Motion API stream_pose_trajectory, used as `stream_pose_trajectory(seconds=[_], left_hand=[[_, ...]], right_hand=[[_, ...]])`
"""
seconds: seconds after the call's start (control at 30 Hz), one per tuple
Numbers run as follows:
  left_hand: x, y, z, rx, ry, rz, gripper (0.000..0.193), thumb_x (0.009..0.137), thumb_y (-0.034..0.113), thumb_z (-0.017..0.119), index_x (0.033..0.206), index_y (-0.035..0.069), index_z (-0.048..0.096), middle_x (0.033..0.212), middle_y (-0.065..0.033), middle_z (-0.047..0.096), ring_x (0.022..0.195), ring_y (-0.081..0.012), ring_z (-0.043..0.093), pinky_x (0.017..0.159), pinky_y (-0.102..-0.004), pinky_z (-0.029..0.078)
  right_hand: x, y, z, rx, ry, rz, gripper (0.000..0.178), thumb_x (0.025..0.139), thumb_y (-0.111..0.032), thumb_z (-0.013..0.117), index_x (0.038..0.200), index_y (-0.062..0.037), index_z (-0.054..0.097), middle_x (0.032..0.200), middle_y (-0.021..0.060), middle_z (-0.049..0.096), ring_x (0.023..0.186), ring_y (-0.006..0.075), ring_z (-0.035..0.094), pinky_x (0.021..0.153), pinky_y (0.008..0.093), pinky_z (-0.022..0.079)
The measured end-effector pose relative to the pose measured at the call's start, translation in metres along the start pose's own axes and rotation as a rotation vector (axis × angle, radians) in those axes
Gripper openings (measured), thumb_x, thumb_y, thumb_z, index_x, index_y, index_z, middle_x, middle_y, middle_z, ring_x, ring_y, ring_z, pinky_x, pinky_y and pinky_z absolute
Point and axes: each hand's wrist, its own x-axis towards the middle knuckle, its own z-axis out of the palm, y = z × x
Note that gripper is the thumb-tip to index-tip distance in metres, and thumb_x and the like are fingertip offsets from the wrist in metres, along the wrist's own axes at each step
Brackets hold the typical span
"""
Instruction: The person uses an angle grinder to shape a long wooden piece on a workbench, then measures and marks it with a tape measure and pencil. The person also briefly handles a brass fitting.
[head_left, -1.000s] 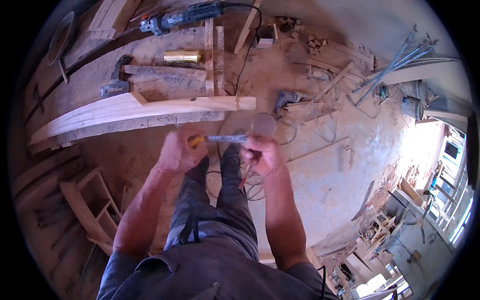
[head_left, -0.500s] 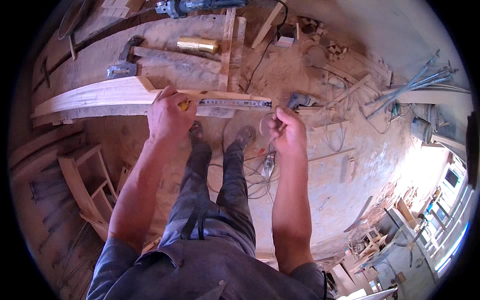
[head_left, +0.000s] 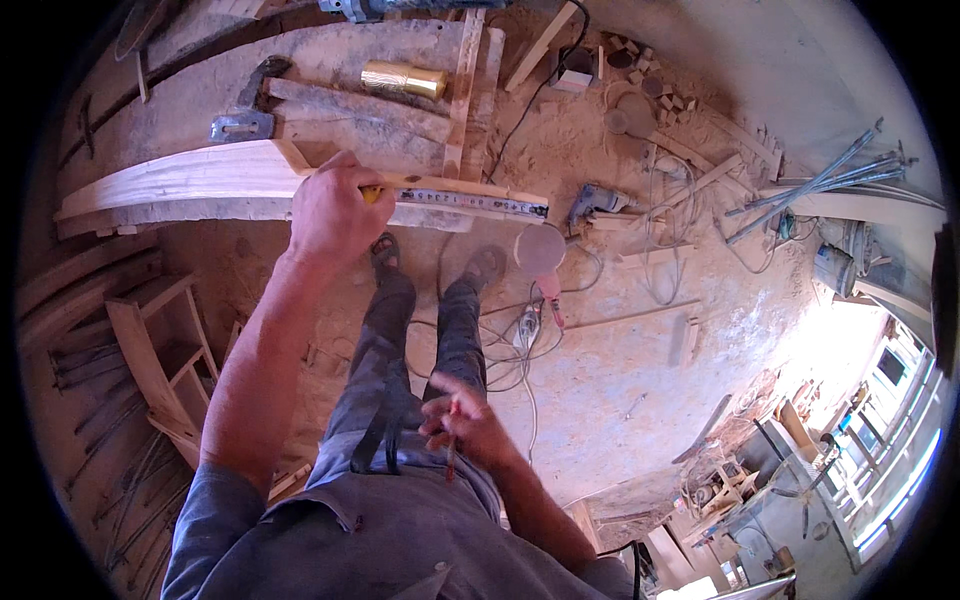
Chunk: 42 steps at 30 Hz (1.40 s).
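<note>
Pressing down on the yellow folding rule, the left hand had stayed on the long curved pale wooden plank, fingers closed over the rule's near end and pinning it flat along the plank's right end. Half a second before, both hands had stretched the rule between them; now the rule lay extended toward the plank's right tip on its own. The right hand had come away and dropped to the waist, beside the grey trousers, fingers loosely curled around what looked like a thin reddish pencil, though too small to be sure. Judging from that, the measure was set and a marking tool was being fetched.

Surface: the plank rested on a dusty, rough workbench. At the bench's left part lay a grey metal clamp; nearer its middle, a shiny brass-coloured cylinder; a narrow timber strip ran from the far edge toward the plank.

Room: sawdust-covered floor. A low wooden frame stood at the left, below the bench. Tangled pale cables lay by the feet, a sanding disc tool with a round pad just beyond them, a blue-grey power drill further right. Grey metal rods lay at the far right, bright windows below them.
</note>
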Motion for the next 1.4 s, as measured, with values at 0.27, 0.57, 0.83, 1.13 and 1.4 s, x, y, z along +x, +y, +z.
stream_pose_trajectory(seconds=[0.27, 0.57, 0.83, 1.13, 1.4], left_hand=[[0.003, -0.002, -0.004, 0.012, -0.018, 0.036, 0.022, 0.082, 0.026, 0.076, 0.090, 0.007, 0.081, 0.098, -0.0126, 0.071, 0.091, -0.0368, 0.070, 0.083, -0.0469, 0.056], [0.011, -0.004, -0.004, 0.053, -0.054, -0.011, 0.022, 0.080, 0.023, 0.078, 0.090, 0.003, 0.079, 0.098, -0.0155, 0.074, 0.094, -0.0384, 0.072, 0.085, -0.0449, 0.056], [0.017, 0.000, -0.008, 0.059, -0.124, -0.037, 0.027, 0.081, 0.029, 0.076, 0.092, 0.005, 0.081, 0.102, -0.0179, 0.076, 0.097, -0.0383, 0.073, 0.090, -0.0454, 0.057], [0.018, -0.006, -0.004, 0.084, -0.112, -0.041, 0.022, 0.080, 0.023, 0.076, 0.089, 0.003, 0.079, 0.100, -0.0147, 0.073, 0.095, -0.0366, 0.072, 0.086, -0.0447, 0.056], [0.019, -0.003, -0.006, 0.081, -0.119, -0.048, 0.023, 0.079, 0.023, 0.077, 0.088, 0.002, 0.079, 0.100, -0.0148, 0.074, 0.095, -0.0357, 0.072, 0.087, -0.0433, 0.057]], right_hand=[[-0.016, 0.010, -0.040, -0.218, -0.345, -0.093, 0.058, 0.103, -0.030, 0.065, 0.147, 0.0042, 0.049, 0.137, 0.0199, 0.063, 0.128, 0.0309, 0.062, 0.112, 0.0445, 0.048], [0.012, -0.160, -0.063, -0.063, 0.431, -0.802, 0.047, 0.106, -0.039, 0.061, 0.129, 0.0024, 0.062, 0.088, 0.0119, 0.073, 0.080, 0.0196, 0.070, 0.069, 0.0321, 0.053], [0.058, -0.247, -0.018, -0.277, 0.303, -0.937, 0.032, 0.103, -0.034, 0.066, 0.106, -0.0031, 0.074, 0.077, -0.0005, 0.063, 0.066, 0.0043, 0.053, 0.058, 0.0216, 0.039], [0.084, -0.269, -0.009, -0.748, 0.404, -0.883, 0.023, 0.094, -0.018, 0.075, 0.082, 0.0008, 0.070, 0.071, 0.0019, 0.067, 0.064, 0.0074, 0.056, 0.059, 0.0271, 0.045], [0.090, -0.274, -0.010, -0.777, 0.459, -0.830, 0.024, 0.093, -0.018, 0.077, 0.081, 0.0016, 0.070, 0.070, 0.0029, 0.069, 0.064, 0.0078, 0.059, 0.057, 0.0275, 0.046]])
